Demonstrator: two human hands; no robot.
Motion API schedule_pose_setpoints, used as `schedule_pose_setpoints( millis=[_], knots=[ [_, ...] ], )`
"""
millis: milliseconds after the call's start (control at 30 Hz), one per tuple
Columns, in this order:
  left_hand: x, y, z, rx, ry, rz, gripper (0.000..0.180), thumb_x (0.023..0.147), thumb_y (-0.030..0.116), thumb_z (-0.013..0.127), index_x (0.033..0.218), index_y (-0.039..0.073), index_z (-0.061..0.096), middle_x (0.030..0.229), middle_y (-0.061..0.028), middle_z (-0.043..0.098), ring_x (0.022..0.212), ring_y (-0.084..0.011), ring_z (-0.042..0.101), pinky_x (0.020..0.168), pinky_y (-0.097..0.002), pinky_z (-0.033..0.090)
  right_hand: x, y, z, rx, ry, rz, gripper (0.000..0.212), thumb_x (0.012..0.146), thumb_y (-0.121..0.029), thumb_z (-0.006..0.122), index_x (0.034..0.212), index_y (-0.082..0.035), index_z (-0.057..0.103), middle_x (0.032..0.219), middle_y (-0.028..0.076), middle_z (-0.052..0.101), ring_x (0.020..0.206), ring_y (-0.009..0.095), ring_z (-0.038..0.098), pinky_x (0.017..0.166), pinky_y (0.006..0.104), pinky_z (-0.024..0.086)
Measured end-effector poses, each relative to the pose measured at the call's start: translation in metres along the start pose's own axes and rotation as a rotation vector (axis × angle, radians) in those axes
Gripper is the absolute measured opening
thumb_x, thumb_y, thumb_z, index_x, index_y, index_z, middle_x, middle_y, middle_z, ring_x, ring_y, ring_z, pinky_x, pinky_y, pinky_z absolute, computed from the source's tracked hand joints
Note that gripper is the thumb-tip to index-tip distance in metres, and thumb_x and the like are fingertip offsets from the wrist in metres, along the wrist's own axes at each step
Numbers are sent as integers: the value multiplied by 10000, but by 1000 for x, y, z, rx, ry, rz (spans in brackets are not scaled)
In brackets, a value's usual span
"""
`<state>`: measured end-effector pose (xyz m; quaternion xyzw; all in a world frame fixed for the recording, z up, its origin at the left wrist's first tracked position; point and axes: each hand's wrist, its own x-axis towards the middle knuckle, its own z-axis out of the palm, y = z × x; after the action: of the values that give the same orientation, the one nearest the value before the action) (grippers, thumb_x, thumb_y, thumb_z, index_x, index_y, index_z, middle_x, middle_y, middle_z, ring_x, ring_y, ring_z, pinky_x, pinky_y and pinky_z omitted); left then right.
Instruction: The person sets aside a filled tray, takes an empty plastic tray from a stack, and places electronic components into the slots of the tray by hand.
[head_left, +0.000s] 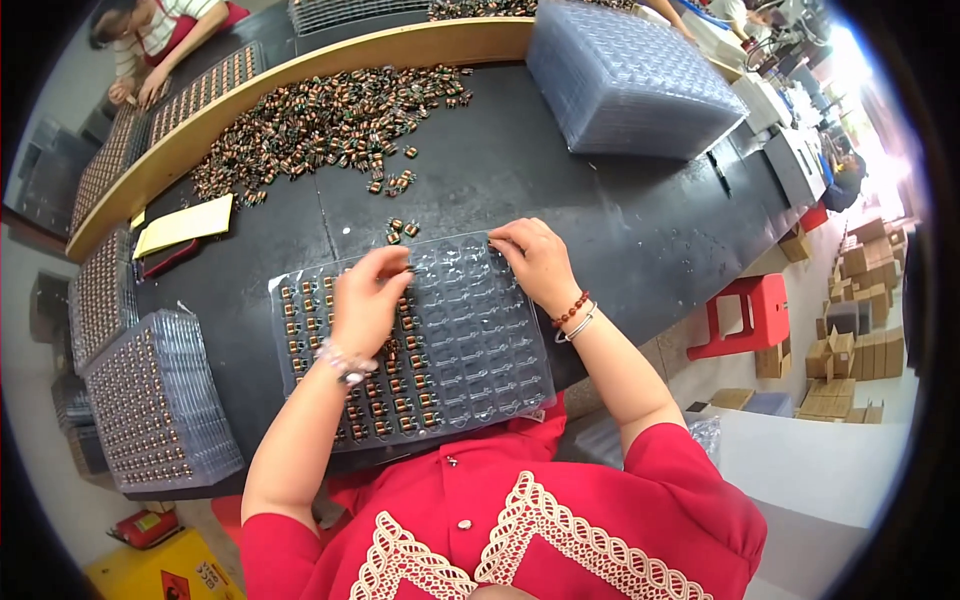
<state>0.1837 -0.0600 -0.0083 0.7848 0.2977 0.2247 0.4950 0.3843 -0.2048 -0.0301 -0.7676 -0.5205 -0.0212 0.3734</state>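
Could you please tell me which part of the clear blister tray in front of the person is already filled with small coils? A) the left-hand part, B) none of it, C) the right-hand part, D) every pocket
A: in the clear blister tray the coils fill the pockets on the person's left, under the left hand, while the pockets below the right hand look empty.

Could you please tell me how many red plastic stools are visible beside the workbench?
1: a single red stool stands on the floor to the person's right, beside the workbench edge. Others may be hidden under it.
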Motion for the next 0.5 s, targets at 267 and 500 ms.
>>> schedule_pose_setpoints(
  millis=[267, 500],
  knots=[
    [22, -16, 27, 516, 88, 408, 38, 734, 57, 671, 764, 69, 691, 832, -49, 662, 926, -265, 583, 820, -392, 468, -5, -5, 4, -38, 3, 177, 83, 808, -126, 671, 865, -66, 660, 988, 52, 583, 961, 256, 579, 780, 368, 483],
    [26, -9, -18, 408, 199, 504, 86, 745, 60, 668, 820, 85, 702, 841, -89, 670, 958, -294, 591, 845, -416, 459, -14, -53, 4, 60, -76, -171, 161, 784, -112, 683, 928, -58, 633, 1034, 84, 599, 974, 291, 577, 820, 375, 483]
  ],
)
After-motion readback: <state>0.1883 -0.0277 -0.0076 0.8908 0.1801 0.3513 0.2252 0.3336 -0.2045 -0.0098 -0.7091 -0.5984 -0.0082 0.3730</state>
